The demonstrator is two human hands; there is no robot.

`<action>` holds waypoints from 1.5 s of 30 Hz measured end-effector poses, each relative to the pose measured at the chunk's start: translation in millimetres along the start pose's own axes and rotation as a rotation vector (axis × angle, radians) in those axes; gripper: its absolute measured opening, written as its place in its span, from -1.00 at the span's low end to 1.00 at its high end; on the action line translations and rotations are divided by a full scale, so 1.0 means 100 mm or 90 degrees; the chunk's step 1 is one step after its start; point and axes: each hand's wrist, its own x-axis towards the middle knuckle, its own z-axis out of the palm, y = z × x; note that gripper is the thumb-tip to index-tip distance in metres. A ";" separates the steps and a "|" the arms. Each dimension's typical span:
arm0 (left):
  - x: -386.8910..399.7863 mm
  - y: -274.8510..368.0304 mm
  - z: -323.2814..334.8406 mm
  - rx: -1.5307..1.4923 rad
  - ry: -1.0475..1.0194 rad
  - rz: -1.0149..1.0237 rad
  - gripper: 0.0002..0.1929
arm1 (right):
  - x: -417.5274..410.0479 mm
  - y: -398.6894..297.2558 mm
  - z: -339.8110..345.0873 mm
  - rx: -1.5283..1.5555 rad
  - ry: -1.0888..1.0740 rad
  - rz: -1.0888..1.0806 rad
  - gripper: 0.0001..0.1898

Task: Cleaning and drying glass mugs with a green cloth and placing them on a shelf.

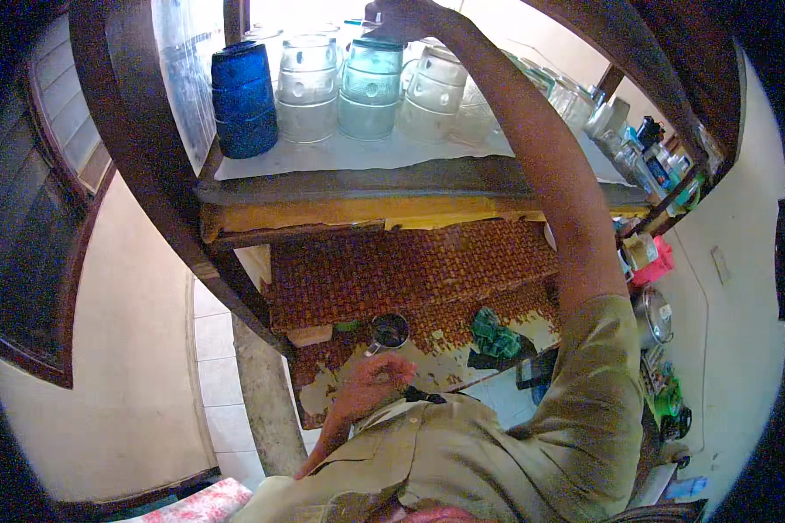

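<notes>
My right arm stretches up to a shelf, with my right hand [402, 23] above a teal translucent container [369, 91]. Its fingers are dim against the glare, so whether they grip anything cannot be told. On either side of that container are a clear ribbed container [307, 91] and a cloudy clear one [432, 91]. A dark blue container [243, 101] stands at the left end. Low in front of my body, my left hand [379, 379] is held with bent fingers, just below a metal mug [390, 330]; any contact or hold is unclear.
Below the shelf [366, 216] lies a worn, woven-patterned brown surface [412, 274]. A crumpled green cloth [495, 333] rests on it, right of the mug. Bottles [654, 163] crowd the shelf's right end; a metal pot [655, 317] is lower right. A dark wooden post [170, 176] rises at left.
</notes>
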 end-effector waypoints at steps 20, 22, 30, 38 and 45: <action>-0.01 -0.20 -0.06 0.019 -0.024 -0.001 -0.81 | 0.53 0.03 0.00 -0.099 0.219 -0.186 -0.14; -0.06 -0.20 -0.05 0.063 0.002 0.033 -0.81 | 0.66 -0.23 -0.14 -0.056 -0.069 -0.141 -0.14; -0.15 -0.22 -0.12 0.041 0.025 0.013 -0.82 | 0.68 -0.40 -0.05 0.062 -0.170 -0.121 -0.30; -0.14 -0.27 -0.20 0.102 0.052 0.035 -0.84 | 0.71 -0.51 0.00 0.118 -0.176 -0.143 -0.46; -0.06 -0.20 -0.14 0.095 0.030 0.045 -0.83 | 0.28 -0.54 -0.38 0.100 -0.011 -0.081 -0.17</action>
